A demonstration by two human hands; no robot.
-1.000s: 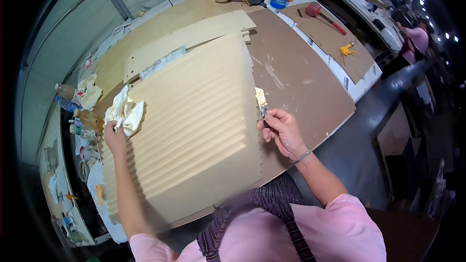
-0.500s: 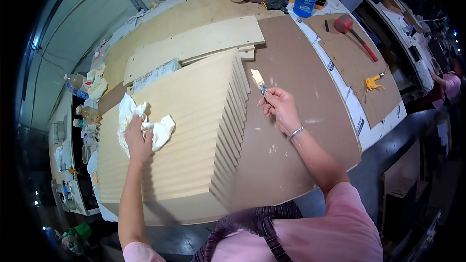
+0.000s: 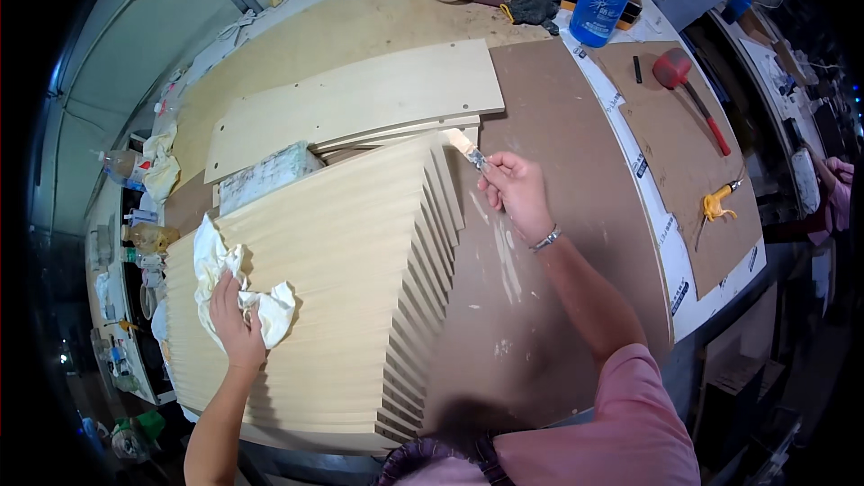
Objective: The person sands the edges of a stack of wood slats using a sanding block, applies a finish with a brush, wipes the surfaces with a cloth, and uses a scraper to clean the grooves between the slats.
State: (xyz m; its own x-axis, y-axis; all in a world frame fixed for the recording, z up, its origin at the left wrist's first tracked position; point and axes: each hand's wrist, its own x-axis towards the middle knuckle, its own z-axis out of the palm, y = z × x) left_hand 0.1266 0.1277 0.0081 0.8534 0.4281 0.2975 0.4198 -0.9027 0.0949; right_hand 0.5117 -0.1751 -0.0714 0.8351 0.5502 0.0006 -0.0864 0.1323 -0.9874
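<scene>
My left hand [image 3: 236,322] grips a crumpled white cloth [image 3: 212,254], which lies on the near left part of a stack of pale wooden boards [image 3: 346,279]. The boards are fanned in steps, so several edges show along their right side. Between the thumb and fingers of my right hand [image 3: 517,191] is a small flat brush [image 3: 461,141] with a pale, slanted tip and a speckled metal-looking neck. Its tip is by the far right corner of the stack; whether it touches the wood I cannot tell.
Beyond the stack lie a whitish block [image 3: 270,178] and longer drilled boards [image 3: 360,94]. A blue bottle [image 3: 605,0], dark glove [image 3: 533,5], red-headed mallet [image 3: 673,68] and yellow air gun [image 3: 716,205] are to the far right. Plastic bottles [image 3: 151,236] stand left. Another person [image 3: 839,189] is at right.
My right hand has brought the brush left to the stack's far corner. My left hand and the cloth have shifted toward the near left. The view has also shifted slightly.
</scene>
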